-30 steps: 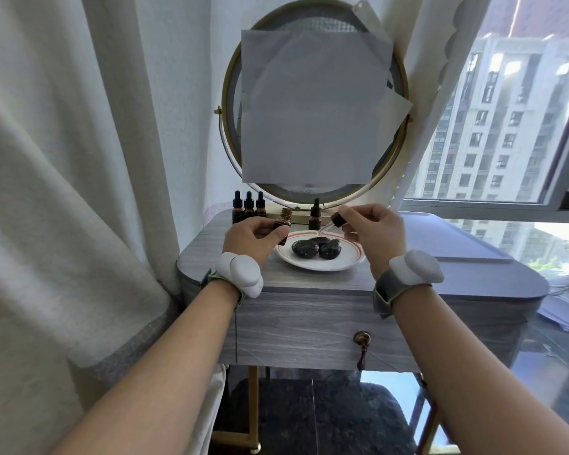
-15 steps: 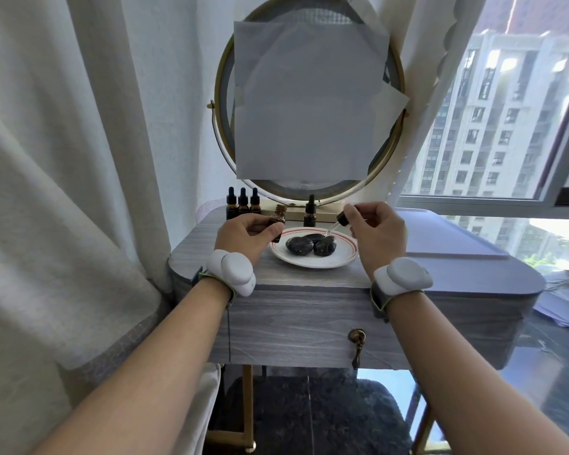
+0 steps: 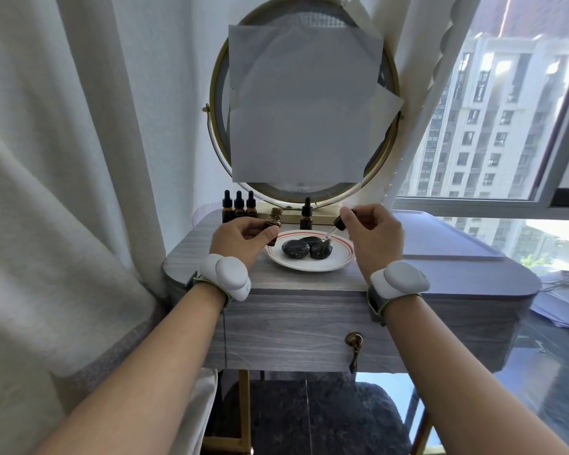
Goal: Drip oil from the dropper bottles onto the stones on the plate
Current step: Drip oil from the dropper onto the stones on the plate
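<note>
**Dropper over the stones**

The right hand (image 3: 372, 234) pinches the dropper (image 3: 334, 228), its tip just above the black stones (image 3: 307, 247) on the plate (image 3: 337, 261). The left hand (image 3: 240, 239) grips the open bottle (image 3: 273, 224) beside the plate.

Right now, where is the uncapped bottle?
In the head view, the uncapped bottle is left of centre, held by the left hand at the left rim of the plate, with three capped bottles behind it to the left.
</note>
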